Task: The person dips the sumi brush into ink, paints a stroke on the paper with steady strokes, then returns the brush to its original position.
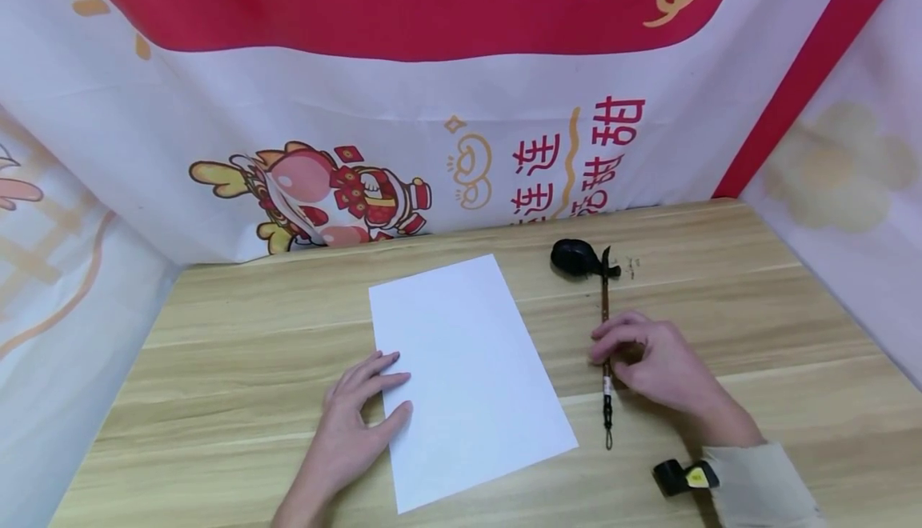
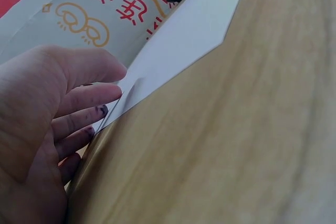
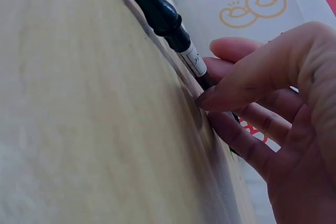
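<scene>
A sheet of white paper lies slightly turned on the table. My left hand rests at its left edge, fingers spread, with the fingertips on the paper. Dark stains mark some fingertips in the left wrist view. To the right of the paper lies a writing brush with a brown handle, a black end and a hanging loop. My right hand pinches its handle between thumb and fingers. The brush's dark tip lies against a black inkstone; whether it touches is hard to tell.
Dark marks show on the wooden table right of the inkstone. A printed cloth hangs behind the table and along its sides. A small black device with a yellow label sits by the right sleeve.
</scene>
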Demonstrator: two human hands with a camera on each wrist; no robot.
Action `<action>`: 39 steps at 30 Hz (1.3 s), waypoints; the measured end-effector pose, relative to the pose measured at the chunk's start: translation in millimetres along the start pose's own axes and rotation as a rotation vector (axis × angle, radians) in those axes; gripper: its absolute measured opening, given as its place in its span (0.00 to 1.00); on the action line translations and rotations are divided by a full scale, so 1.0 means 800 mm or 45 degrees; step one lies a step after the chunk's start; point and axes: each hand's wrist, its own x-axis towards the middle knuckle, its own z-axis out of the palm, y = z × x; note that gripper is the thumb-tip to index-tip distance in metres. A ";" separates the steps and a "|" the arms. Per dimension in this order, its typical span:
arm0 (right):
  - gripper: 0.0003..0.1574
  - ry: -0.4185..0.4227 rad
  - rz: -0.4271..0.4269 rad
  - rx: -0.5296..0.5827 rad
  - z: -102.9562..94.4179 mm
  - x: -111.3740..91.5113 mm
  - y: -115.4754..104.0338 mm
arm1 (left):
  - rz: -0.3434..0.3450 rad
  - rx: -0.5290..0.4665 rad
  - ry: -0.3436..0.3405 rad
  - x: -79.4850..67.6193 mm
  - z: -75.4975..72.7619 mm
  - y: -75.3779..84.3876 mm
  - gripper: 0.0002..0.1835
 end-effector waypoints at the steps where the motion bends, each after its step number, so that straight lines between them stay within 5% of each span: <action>1: 0.30 -0.001 0.002 -0.004 0.000 0.000 -0.001 | 0.002 0.003 0.000 0.000 0.000 0.000 0.20; 14: 0.30 0.033 0.014 0.050 -0.015 -0.003 -0.015 | -0.008 0.020 -0.023 0.000 0.000 0.003 0.21; 19: 0.32 0.155 -0.198 0.130 -0.027 -0.005 -0.022 | 0.021 0.022 -0.017 -0.001 0.000 0.001 0.23; 24: 0.29 0.176 -0.435 0.388 -0.038 -0.005 -0.027 | 0.019 0.025 -0.025 -0.001 0.000 0.001 0.24; 29: 0.24 0.117 -0.402 0.581 -0.046 -0.007 -0.029 | -0.002 0.029 -0.031 -0.001 0.000 0.002 0.24; 39: 0.18 0.125 -0.348 0.705 -0.042 -0.005 -0.019 | -0.026 0.031 -0.038 0.000 0.001 0.003 0.24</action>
